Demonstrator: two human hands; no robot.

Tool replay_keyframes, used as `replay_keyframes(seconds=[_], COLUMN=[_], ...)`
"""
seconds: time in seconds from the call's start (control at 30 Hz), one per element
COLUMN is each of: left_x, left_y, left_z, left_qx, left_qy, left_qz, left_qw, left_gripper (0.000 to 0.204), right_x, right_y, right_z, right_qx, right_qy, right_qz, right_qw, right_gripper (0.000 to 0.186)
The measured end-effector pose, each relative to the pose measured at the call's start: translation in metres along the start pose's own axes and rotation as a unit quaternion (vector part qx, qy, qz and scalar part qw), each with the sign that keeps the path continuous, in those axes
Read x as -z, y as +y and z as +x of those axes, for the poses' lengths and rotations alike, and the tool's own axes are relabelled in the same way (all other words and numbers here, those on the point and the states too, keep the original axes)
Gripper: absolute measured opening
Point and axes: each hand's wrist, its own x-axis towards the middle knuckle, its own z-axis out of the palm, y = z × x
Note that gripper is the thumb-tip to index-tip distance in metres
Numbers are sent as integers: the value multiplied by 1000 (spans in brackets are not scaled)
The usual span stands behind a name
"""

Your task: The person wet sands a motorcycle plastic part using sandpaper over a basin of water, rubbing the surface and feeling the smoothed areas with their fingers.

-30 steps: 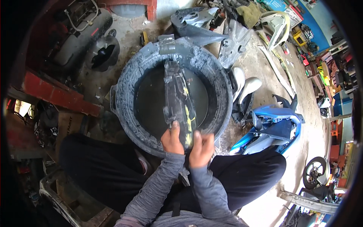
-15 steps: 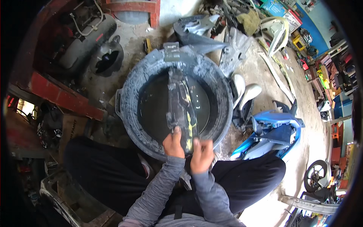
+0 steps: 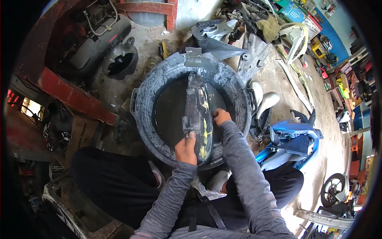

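Between my knees stands a round grey tub (image 3: 144, 127), its rim crusted with pale residue and dark water (image 3: 169, 105) inside. A long dark plastic panel (image 3: 195, 113), streaked yellow along its right side, lies lengthwise over the tub. My left hand (image 3: 186, 150) grips the panel's left edge near its close end, thumb on top. At the panel's right side, over the tub, my right hand (image 3: 221, 117) is curled with its fingers toward the streaked edge. Anything inside those fingers is hidden.
Blue motorcycle bodywork (image 3: 293, 139) rests on the floor at right, with pale curved parts (image 3: 268, 101) beside the tub. Grey panels (image 3: 219, 46) lie beyond it. A red metal frame (image 3: 75, 95) and a dark tank (image 3: 103, 44) stand at left.
My right hand has moved away from me along the panel's right side, from its close end to about the middle. My left hand keeps its grip. The whole view has shifted slightly.
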Motion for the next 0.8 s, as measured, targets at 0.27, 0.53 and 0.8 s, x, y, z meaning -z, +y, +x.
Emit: replay_keyframes(seconds=[0.27,0.53,0.8], left_x=[3,2,1], left_y=[1,-6,-11], left_z=[-2,1,-1], left_qx=[29,26,26], left_qy=[-19,-19,-44], left_qz=[64,2,-13], left_qw=[997,999,999], left_gripper=[43,44,44], right_x=[-54,124,124], right_y=[53,-55,-108], right_z=[49,3,-116], right_qx=[-9,-125,34], right_qy=[-154,-321,-94], right_qz=[-108,369,196], right_qw=[982,863,976], right_gripper=[29,22,22])
